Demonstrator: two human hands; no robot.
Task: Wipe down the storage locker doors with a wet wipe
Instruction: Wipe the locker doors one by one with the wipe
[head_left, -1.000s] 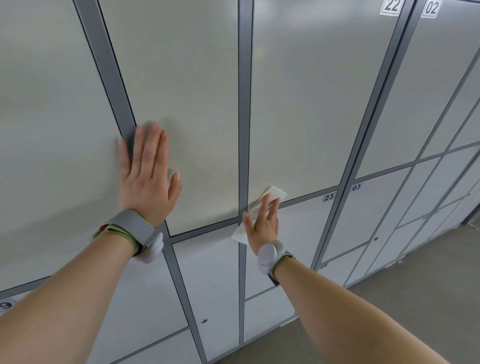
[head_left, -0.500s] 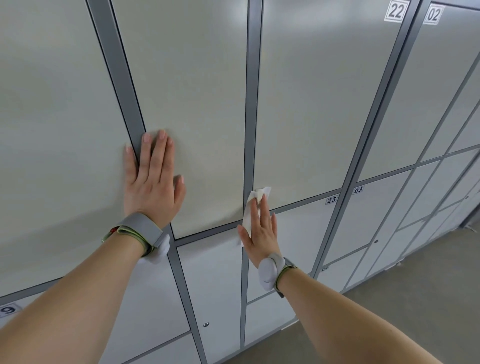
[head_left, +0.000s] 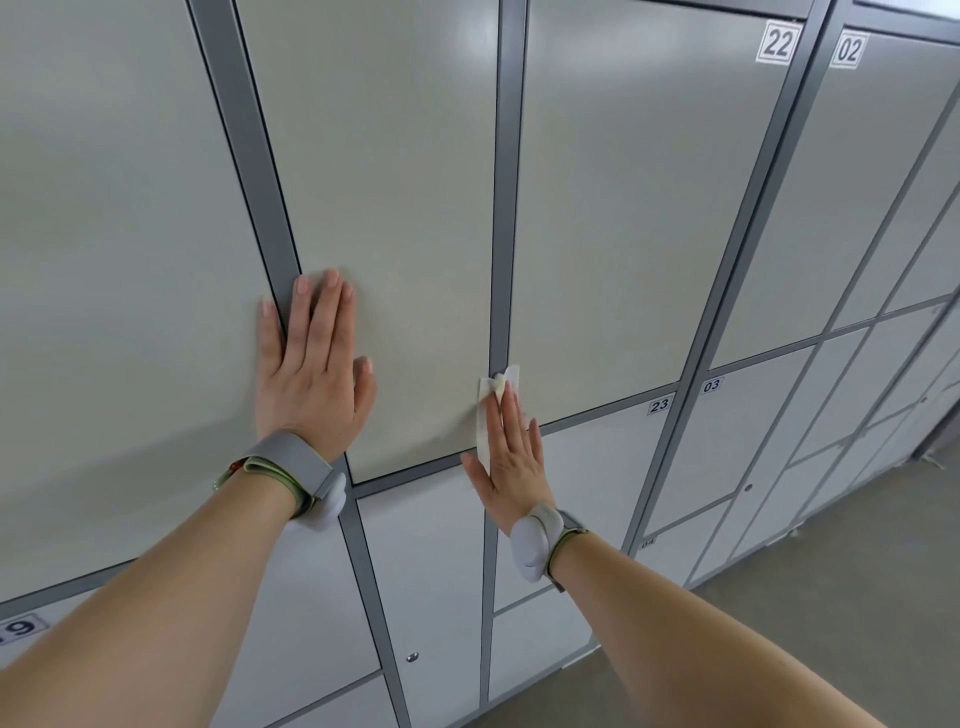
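White wipe (head_left: 484, 415) is pinned under the right hand (head_left: 511, 462), fingers flat, right on the grey strip (head_left: 501, 260) between two doors, I guess for even pressure. Left hand (head_left: 311, 374) lies flat, fingers straight, on the next door (head_left: 395, 208), probably bracing.

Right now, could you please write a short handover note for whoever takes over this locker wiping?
Left hand: flat, fingers straight, resting across the left edge of the middle door.
Right hand: straight fingers press the wet wipe onto the grey frame strip beside door 22, near its lower edge.
Done: cannot tell; no clear wipe marks show.
Left: probably safest to treat every door as unwiped.
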